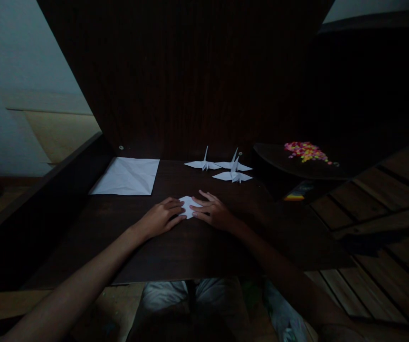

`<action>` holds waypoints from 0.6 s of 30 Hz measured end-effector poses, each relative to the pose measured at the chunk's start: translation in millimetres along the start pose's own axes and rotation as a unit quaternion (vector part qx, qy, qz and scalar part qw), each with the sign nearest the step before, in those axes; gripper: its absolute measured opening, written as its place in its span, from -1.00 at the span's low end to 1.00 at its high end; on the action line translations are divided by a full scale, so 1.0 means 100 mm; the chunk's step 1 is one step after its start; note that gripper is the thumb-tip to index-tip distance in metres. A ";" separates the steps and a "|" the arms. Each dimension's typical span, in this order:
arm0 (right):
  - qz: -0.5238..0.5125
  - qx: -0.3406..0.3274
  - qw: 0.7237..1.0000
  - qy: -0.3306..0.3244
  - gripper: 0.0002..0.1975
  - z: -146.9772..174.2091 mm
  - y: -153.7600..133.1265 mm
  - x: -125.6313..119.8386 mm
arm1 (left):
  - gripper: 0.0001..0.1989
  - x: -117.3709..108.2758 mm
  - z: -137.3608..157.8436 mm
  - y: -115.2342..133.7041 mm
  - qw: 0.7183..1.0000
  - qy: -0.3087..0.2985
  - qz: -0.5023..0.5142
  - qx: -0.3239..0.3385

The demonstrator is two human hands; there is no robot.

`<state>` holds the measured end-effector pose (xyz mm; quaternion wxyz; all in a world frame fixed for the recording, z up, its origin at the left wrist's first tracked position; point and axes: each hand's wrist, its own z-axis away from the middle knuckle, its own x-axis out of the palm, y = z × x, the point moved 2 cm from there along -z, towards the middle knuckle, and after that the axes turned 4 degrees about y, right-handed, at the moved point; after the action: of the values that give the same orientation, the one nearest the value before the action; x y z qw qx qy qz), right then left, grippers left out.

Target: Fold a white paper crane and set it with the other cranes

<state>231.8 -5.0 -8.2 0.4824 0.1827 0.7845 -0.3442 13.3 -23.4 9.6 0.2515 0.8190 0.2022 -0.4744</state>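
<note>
Workpiece position: the paper (187,208), folded to a small angular shape, lies on the surface (118,247) near its middle, well in from the front edge.

Finger state: the left hand (164,216) rests at the paper's left side, fingers extended, tips on the paper, not clenched. The right hand (214,211) rests at the opposite side, fingers spread, some tips on the paper. Whether either thumb reaches beneath a layer cannot be told.

The step in hand appears to be aligning and flattening a fold. Recommended practice:

1. Anchor the paper with the left fingertips, using light pressure, so that it does not slide or turn.
2. Match edges and points before pressing; a small offset is likely to grow with each further layer.
3. Crease with the right fingertips, working from the centre outward.
4. Work clear of the cranes (233,175) along the far edge and the sheet (133,176) in the far left corner.
5. Inspect points closely; the light is dim and fine creases are not discernible.
</note>
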 end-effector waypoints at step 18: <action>-0.014 0.098 0.987 0.130 -0.67 -0.09 -0.05 0.09 | -0.79 0.06 -0.08 -0.01 0.999 0.015 -0.015 -0.050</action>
<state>219.0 -2.3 -11.6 0.3511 0.2611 0.8057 -0.3993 20.9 -17.4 7.5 0.2819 0.8094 0.2419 -0.4549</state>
